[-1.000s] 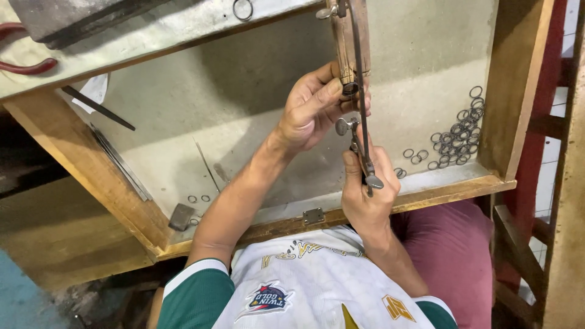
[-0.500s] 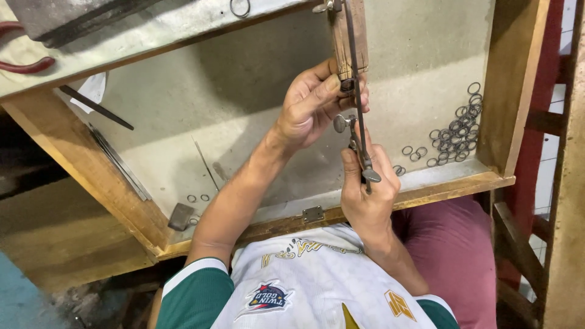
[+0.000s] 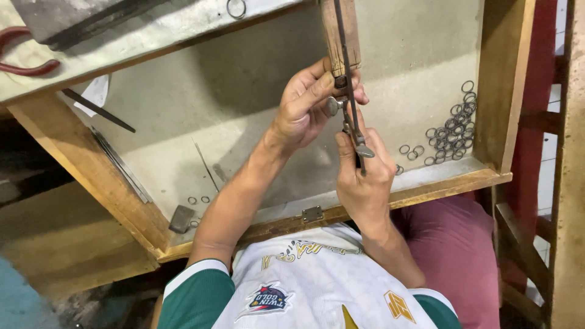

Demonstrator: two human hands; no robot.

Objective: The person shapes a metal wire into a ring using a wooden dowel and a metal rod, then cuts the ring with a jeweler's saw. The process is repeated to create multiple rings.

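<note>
The left hand (image 3: 304, 106) pinched a small metal piece against the end of the wooden peg (image 3: 340, 33), its grip closed. The right hand (image 3: 364, 176), fist tight, held the saw frame (image 3: 352, 119) upright just beside it. Metal rings (image 3: 451, 128) lay heaped in the drawer (image 3: 183, 122) at the right.

Bare tray floor (image 3: 201, 109) lies open left of the hands. To the right, a pile of metal rings (image 3: 451, 131) crowds the wooden side wall (image 3: 496, 85). The wooden peg (image 3: 341, 33) blocks the far middle.

Open wooden drawer (image 3: 493, 91) with pale grey lining, workbench top (image 3: 140, 36) above — teal floor (image 3: 18, 298) lower left
</note>
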